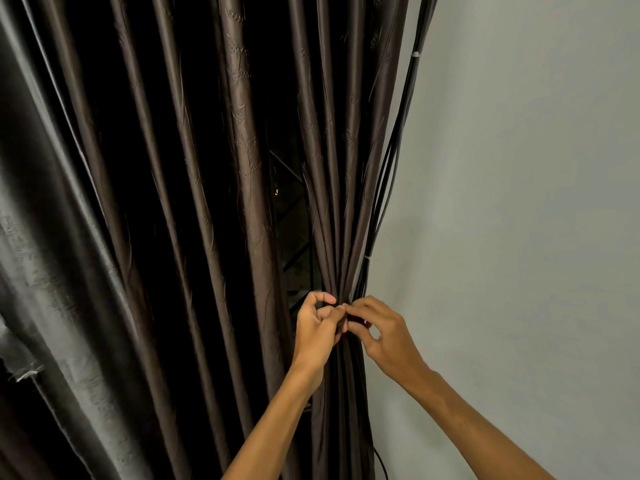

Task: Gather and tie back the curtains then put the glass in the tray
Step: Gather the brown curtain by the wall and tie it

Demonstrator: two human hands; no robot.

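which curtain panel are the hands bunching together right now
The brown curtain beside the grey wall; both hands pinch it. The curtain at far left hangs untouched.

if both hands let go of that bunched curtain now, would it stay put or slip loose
The dark brown curtain looks floppy, hanging in soft folds, so it would probably spread. Its sheen suggests slippery fabric. No finished knot shows between the left hand and right hand.

Home room: curtain (242, 168), painted wall (519, 202)
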